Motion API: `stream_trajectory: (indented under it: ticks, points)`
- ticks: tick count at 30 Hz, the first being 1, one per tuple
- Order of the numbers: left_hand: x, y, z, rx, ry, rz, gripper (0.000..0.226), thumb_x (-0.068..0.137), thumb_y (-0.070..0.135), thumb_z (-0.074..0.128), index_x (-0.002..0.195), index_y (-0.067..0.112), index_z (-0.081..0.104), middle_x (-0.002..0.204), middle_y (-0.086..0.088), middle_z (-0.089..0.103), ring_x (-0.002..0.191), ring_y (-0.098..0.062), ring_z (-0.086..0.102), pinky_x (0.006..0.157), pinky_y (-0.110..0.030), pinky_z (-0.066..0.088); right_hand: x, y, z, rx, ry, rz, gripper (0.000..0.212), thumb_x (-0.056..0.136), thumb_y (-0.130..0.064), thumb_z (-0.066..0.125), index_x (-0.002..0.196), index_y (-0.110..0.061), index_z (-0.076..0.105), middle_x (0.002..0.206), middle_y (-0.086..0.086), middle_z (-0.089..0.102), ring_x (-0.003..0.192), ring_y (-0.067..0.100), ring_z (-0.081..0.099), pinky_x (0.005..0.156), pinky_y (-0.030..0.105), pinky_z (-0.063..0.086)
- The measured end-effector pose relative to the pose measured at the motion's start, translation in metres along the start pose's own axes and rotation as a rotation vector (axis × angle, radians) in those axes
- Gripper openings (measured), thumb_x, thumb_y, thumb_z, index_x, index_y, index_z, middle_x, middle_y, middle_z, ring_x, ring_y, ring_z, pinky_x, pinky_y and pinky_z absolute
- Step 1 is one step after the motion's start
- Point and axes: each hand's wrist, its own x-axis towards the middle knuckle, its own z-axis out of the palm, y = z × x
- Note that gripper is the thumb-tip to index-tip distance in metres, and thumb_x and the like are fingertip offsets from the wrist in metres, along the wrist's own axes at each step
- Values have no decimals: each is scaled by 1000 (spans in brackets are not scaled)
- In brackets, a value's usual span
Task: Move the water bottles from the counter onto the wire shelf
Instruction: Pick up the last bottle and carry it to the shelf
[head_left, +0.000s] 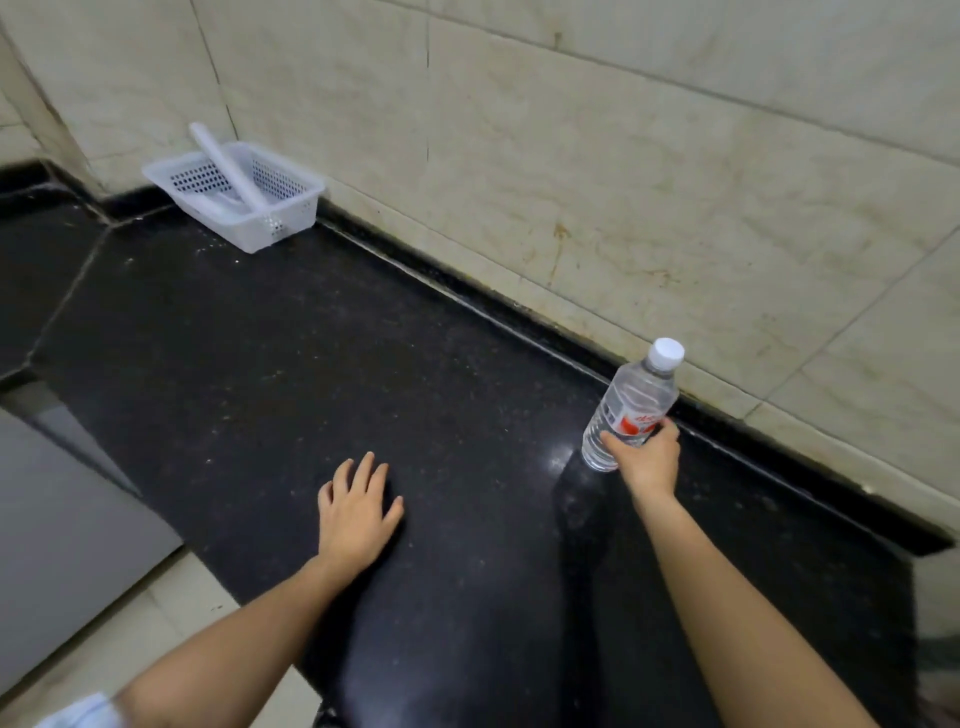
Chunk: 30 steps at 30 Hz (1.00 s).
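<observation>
Head view shows a clear plastic water bottle (631, 408) with a white cap and a red-and-white label, standing at the right of the frame on the black bench (311, 364), close to the tiled wall (571, 156). At the upper left, in the corner, sits a white perforated basket (236, 195) with a white utensil leaning out of it, well apart from the bottle. Right hand (647, 457) has its fingers curled round the bottle's lower half. Left hand (356, 509) lies flat on the bench at centre, fingers spread and relaxed.
</observation>
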Motion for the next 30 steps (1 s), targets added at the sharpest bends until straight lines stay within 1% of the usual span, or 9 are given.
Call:
stream_trajectory:
  ticks: [4, 6, 7, 9, 11, 18, 23, 26, 30]
  points:
    - [36, -7, -2, 15, -35, 67, 56, 93, 42, 37, 142, 18, 28, 156, -3, 16, 143, -26, 11, 114, -43, 14, 6, -10, 10, 36, 126, 23, 84, 64, -22, 80, 133, -12, 34, 135, 16, 48, 124, 36, 45, 105, 55, 34]
    - [52, -13, -3, 39, -84, 102, 55, 92, 41, 39, 140, 16, 33, 154, -6, 23, 142, -28, 17, 112, -45, 18, 5, -16, 15, 76, 183, 41, 83, 66, -21, 79, 134, -16, 31, 135, 14, 48, 125, 35, 44, 107, 54, 32]
    - [60, -18, -4, 57, -85, 133, 53, 91, 41, 40, 137, 15, 40, 151, -8, 31, 139, -30, 25, 110, -47, 24, 4, -19, 18, 101, 205, 49, 82, 68, -19, 78, 135, -16, 31, 135, 13, 48, 124, 34, 44, 107, 50, 33]
    - [75, -29, -1, 115, -134, 203, 53, 83, 44, 38, 119, 11, 60, 132, -14, 56, 121, -34, 52, 94, -51, 44, 1, -24, 24, 149, 257, 73, 78, 70, -13, 77, 134, -14, 33, 134, 13, 49, 123, 32, 46, 104, 43, 36]
    - [86, -41, -1, 150, -172, 252, 58, 75, 47, 34, 105, 11, 68, 115, -14, 67, 104, -34, 63, 82, -48, 52, -3, -29, 29, 156, 312, 110, 75, 69, -11, 77, 131, -12, 35, 132, 14, 51, 121, 32, 48, 102, 41, 38]
    - [95, -53, -1, 161, -218, 378, 57, 76, 46, 34, 106, 10, 67, 114, -17, 66, 102, -35, 63, 82, -49, 50, -42, -36, 38, 53, 434, 166, 72, 69, -15, 77, 128, -10, 37, 128, 16, 54, 117, 34, 51, 96, 40, 40]
    - [92, -41, -6, 108, -198, 401, 61, 75, 45, 34, 107, 4, 65, 109, -21, 67, 101, -40, 62, 80, -56, 49, -86, -18, 26, 6, 404, 143, 68, 63, -18, 81, 120, -12, 44, 119, 12, 59, 110, 31, 56, 92, 38, 44]
    - [82, -14, -9, 96, -178, 484, 61, 76, 45, 34, 107, 1, 63, 108, -23, 66, 102, -42, 61, 80, -58, 47, -120, 2, -1, -29, 443, 166, 65, 60, -23, 82, 113, -17, 47, 110, 6, 63, 105, 29, 59, 95, 49, 44]
    - [39, 51, -3, 79, -169, 655, 60, 75, 44, 34, 106, 0, 64, 107, -24, 66, 102, -44, 61, 79, -59, 47, -179, 36, -60, 50, 581, 202, 62, 55, -28, 83, 105, -22, 47, 99, -2, 60, 102, 30, 60, 93, 52, 44]
